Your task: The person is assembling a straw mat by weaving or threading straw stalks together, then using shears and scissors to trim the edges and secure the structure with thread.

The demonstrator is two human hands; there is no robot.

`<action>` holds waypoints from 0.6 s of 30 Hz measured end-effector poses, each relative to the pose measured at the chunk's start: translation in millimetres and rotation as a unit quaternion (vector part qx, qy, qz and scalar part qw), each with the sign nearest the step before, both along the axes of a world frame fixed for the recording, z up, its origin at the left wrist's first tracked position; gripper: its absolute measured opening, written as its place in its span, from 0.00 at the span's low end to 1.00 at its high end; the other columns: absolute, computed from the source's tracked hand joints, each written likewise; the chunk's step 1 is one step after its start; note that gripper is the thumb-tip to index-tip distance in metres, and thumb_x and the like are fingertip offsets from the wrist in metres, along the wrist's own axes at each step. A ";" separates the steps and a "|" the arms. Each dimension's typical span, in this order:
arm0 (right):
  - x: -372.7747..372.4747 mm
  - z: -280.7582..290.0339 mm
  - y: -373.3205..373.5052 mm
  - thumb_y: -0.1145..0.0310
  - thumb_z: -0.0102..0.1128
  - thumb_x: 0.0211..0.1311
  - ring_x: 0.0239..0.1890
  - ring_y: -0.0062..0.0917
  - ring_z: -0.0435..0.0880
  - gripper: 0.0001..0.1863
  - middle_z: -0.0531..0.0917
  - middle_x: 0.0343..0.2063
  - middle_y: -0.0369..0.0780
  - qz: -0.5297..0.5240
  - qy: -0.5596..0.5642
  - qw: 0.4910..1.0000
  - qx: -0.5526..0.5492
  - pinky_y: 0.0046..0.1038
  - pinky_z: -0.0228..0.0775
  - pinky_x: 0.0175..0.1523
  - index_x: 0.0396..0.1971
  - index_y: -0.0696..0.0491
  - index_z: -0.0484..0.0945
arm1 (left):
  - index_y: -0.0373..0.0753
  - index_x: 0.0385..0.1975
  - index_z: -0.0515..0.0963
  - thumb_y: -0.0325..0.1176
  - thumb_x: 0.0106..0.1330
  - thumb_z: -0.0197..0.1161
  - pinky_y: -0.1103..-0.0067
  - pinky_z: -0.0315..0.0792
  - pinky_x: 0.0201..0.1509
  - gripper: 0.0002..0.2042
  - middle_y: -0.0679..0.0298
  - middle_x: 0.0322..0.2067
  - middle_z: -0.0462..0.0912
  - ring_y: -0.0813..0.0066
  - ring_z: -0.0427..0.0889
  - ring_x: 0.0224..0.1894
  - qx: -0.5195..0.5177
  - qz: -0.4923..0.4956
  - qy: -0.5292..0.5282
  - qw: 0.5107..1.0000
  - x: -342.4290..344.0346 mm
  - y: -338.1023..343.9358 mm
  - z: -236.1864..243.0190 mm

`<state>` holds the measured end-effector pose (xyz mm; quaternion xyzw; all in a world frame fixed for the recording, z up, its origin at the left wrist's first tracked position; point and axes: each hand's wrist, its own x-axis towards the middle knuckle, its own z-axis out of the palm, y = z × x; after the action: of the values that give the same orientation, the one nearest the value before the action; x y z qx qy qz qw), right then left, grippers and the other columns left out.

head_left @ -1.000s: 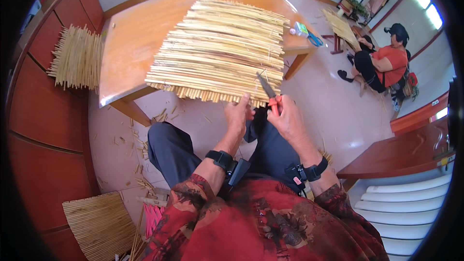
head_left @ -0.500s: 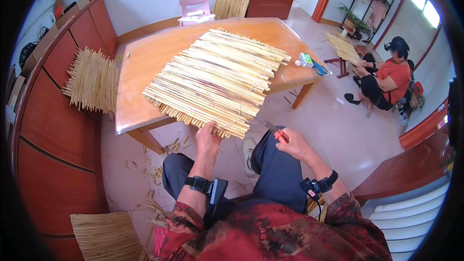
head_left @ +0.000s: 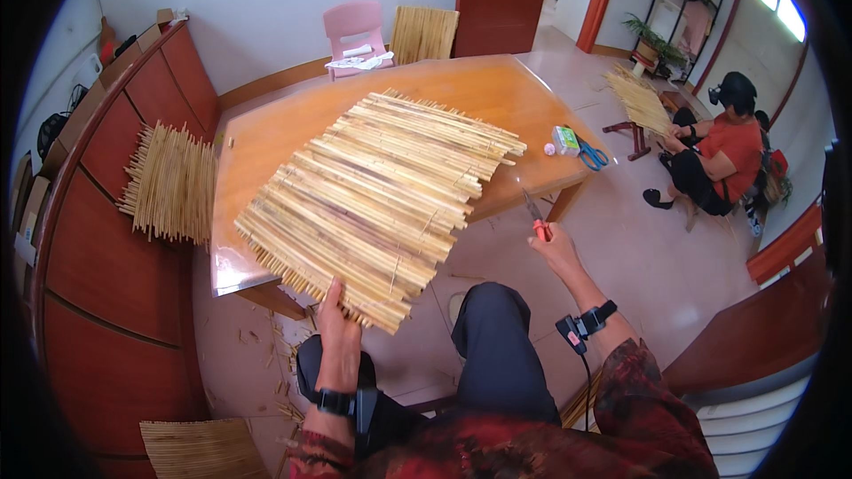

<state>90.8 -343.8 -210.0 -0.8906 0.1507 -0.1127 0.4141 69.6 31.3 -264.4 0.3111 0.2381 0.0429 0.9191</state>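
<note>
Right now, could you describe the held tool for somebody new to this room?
Find the orange-brown table, then look to its near right side. There, the right hand holds a tool, dark pointed end toward the table. Its red handle sets it apart from the blue-handled scissors lying on that table.

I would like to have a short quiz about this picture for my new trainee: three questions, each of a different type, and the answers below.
1. Multiple choice: what does the right hand hold?
(a) a brush
(b) a red-handled tool
(c) a cup

2. True or false: the left hand is apart from the mat of sticks.

3. Fill in: on the table, the scissors have ____ handles.

Key: 1. b; 2. false, it grips the near edge; 3. blue.
</note>
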 end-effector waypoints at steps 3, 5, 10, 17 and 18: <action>56.3 -37.4 -5.6 0.62 0.61 0.41 0.36 0.35 0.77 0.19 0.78 0.32 0.45 0.001 -0.033 0.999 -0.033 0.30 0.67 0.40 0.35 0.56 0.74 | 0.30 0.45 0.68 0.31 0.61 0.53 0.71 0.72 0.47 0.15 0.56 0.42 0.75 0.64 0.75 0.43 -0.022 0.046 -0.018 0.999 -33.1 17.5 2.2; 74.5 -17.9 9.2 0.60 0.63 0.42 0.32 0.30 0.79 0.19 0.79 0.28 0.46 -0.028 -0.024 0.995 -0.091 0.28 0.68 0.36 0.31 0.59 0.74 | 0.30 0.44 0.68 0.32 0.60 0.55 0.72 0.72 0.46 0.15 0.57 0.40 0.76 0.66 0.76 0.42 -0.012 0.081 -0.010 0.997 -45.2 20.1 -1.9; 106.7 -2.8 -3.0 0.58 0.58 0.44 0.32 0.37 0.79 0.15 0.80 0.24 0.45 -0.025 0.032 0.973 -0.227 0.33 0.69 0.36 0.24 0.56 0.77 | 0.33 0.46 0.67 0.34 0.61 0.55 0.74 0.69 0.49 0.16 0.61 0.43 0.74 0.69 0.74 0.45 -0.004 0.131 -0.055 0.990 -48.5 -6.9 -2.2; 128.2 4.7 -10.6 0.60 0.56 0.45 0.32 0.41 0.77 0.14 0.78 0.26 0.49 0.094 0.023 0.931 -0.351 0.38 0.68 0.38 0.26 0.57 0.76 | 0.36 0.46 0.67 0.37 0.63 0.51 0.72 0.71 0.46 0.15 0.61 0.43 0.74 0.70 0.75 0.45 -0.085 0.008 -0.019 0.996 -68.2 -15.3 0.6; 131.4 1.4 -9.8 0.60 0.56 0.45 0.32 0.41 0.77 0.14 0.78 0.26 0.49 0.098 0.027 0.929 -0.356 0.38 0.68 0.38 0.26 0.57 0.76 | 0.36 0.47 0.66 0.39 0.64 0.50 0.71 0.72 0.45 0.16 0.60 0.43 0.74 0.69 0.75 0.45 -0.078 -0.027 -0.027 0.996 -71.3 -14.5 5.2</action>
<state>222.2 -353.7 -208.7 -0.9925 0.0234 -0.0936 0.0746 -1.7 16.8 -259.2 0.2433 0.2074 0.0073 0.9475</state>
